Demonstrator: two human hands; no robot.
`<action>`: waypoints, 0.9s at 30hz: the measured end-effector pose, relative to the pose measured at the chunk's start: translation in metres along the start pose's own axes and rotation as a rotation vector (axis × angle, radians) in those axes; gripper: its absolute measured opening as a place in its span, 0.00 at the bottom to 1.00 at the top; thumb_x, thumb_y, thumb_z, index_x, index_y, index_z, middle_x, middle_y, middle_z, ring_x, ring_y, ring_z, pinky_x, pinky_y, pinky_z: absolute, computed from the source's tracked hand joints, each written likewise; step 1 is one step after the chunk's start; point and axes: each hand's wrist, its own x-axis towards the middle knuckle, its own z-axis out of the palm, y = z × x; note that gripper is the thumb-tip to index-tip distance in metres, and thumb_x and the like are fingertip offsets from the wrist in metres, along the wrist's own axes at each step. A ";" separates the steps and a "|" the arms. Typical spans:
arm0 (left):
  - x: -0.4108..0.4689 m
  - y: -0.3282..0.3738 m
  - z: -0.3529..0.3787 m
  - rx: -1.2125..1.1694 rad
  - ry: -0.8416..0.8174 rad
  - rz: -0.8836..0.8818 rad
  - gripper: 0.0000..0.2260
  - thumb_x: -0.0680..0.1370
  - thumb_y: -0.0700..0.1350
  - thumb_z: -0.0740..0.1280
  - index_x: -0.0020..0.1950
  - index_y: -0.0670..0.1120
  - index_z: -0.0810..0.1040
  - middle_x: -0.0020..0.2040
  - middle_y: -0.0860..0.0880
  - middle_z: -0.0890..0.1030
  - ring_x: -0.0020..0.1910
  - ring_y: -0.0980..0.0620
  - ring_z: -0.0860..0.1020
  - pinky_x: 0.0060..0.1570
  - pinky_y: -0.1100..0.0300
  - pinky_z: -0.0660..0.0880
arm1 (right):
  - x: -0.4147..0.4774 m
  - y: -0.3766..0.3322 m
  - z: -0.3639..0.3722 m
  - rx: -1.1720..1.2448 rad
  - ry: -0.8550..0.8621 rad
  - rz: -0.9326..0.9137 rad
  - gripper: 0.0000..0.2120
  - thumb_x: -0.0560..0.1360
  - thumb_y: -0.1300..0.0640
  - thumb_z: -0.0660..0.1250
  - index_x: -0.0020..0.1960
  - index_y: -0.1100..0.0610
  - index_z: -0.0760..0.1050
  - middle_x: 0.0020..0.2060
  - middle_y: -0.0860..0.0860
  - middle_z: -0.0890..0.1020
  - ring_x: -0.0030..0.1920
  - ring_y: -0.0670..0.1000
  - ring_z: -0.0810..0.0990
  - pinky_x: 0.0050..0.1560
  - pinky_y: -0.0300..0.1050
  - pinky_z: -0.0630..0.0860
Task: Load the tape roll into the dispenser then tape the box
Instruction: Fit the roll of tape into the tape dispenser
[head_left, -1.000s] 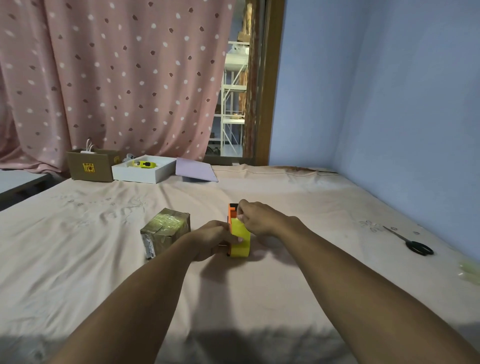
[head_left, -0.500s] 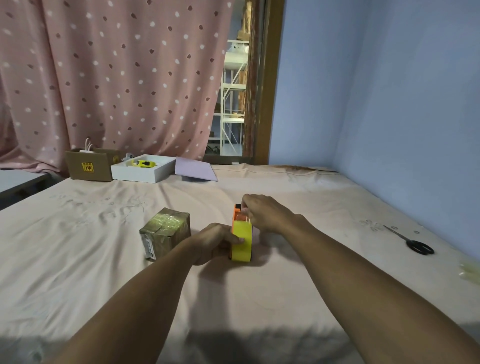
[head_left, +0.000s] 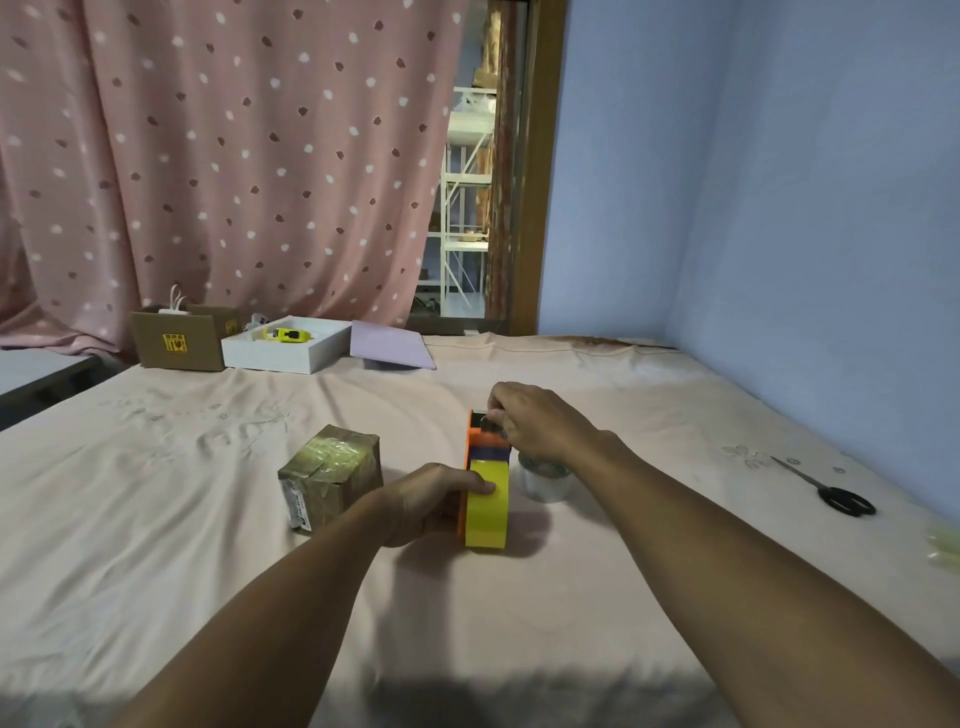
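An orange and yellow tape dispenser (head_left: 486, 506) stands on the pink sheet in the middle. My left hand (head_left: 434, 501) grips its near left side, thumb on the yellow cover. My right hand (head_left: 535, 421) pinches something small at the dispenser's far orange end; what it pinches is too small to tell. A clear tape roll (head_left: 546, 480) lies on the sheet just right of the dispenser, partly under my right wrist. A small cardboard box (head_left: 332, 475), wrapped in shiny tape, sits to the left of my left hand.
Black scissors (head_left: 831, 491) lie at the right, near the blue wall. At the back left stand a brown carton (head_left: 179, 343), a white tray (head_left: 291, 348) with a yellow item, and a lilac lid (head_left: 389, 353). A pink dotted curtain hangs behind.
My right hand has slid from the yellow cover to the dispenser's far orange end. The clear tape roll beside the dispenser has come into view. My left hand keeps its grip.
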 end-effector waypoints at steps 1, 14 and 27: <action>0.000 -0.001 0.000 0.004 0.003 0.008 0.25 0.67 0.47 0.73 0.62 0.39 0.80 0.58 0.39 0.85 0.51 0.43 0.83 0.54 0.52 0.79 | -0.001 0.002 0.002 -0.006 0.012 -0.008 0.04 0.83 0.53 0.59 0.49 0.52 0.69 0.52 0.51 0.79 0.50 0.55 0.76 0.48 0.52 0.73; 0.001 0.002 0.003 0.008 0.052 0.027 0.25 0.68 0.50 0.73 0.62 0.40 0.80 0.52 0.41 0.83 0.49 0.44 0.81 0.52 0.51 0.79 | -0.005 0.009 0.017 -0.263 0.087 -0.167 0.12 0.80 0.47 0.65 0.54 0.55 0.77 0.51 0.52 0.75 0.50 0.53 0.75 0.41 0.47 0.67; 0.000 0.002 0.004 0.072 0.005 0.066 0.20 0.73 0.47 0.76 0.60 0.38 0.82 0.57 0.40 0.85 0.53 0.45 0.84 0.54 0.53 0.81 | 0.003 -0.004 0.009 -0.515 0.013 -0.245 0.10 0.81 0.53 0.65 0.59 0.55 0.74 0.55 0.53 0.79 0.49 0.58 0.80 0.39 0.48 0.68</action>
